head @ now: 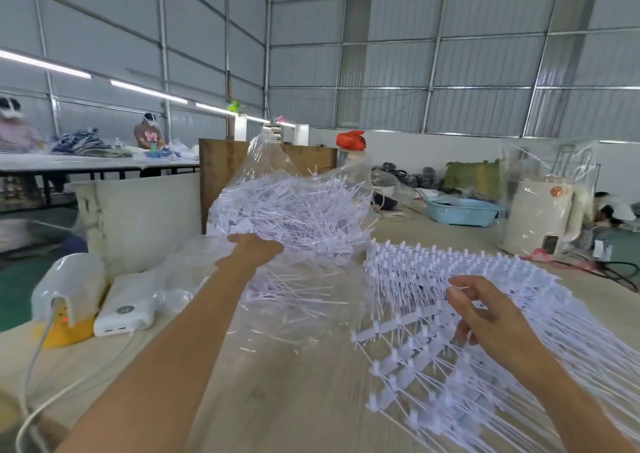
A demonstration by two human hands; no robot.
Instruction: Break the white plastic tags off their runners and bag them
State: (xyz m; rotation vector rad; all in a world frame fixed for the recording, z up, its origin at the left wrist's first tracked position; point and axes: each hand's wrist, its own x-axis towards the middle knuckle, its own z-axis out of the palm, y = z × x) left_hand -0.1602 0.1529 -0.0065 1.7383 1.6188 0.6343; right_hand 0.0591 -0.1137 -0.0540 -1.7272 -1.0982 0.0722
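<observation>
So, big metal-walled shed, long pale wooden worktable [277, 383] running away from the person; other workers sit at a far bench beyond the left hand. On the table, the clear plastic bag [294, 210] is bulging with loose white tags [304, 217], sitting just ahead of the left hand [254, 248], which reaches up into or under the bag's lower edge; fingers are hidden by film and tags, so whether it grips can't be read. Right of that hand, touching the bag's spill, lies the stack of unbroken runners [450, 279], long strands fanning back toward the person past the right wrist, runner bars roughly crosswise to them. Right hand [485, 314] sits on top of this stack, fingers loosely curled, seemingly pinching a few strands, though blur leaves that uncertain. Judgement: right hand is nearer the runners; bag mouth lies to its left, so broken tags go leftward. Near the left forearm: white power bank [124, 310], cable [34, 366]. Beyond the right hand: blue basket [460, 211].
</observation>
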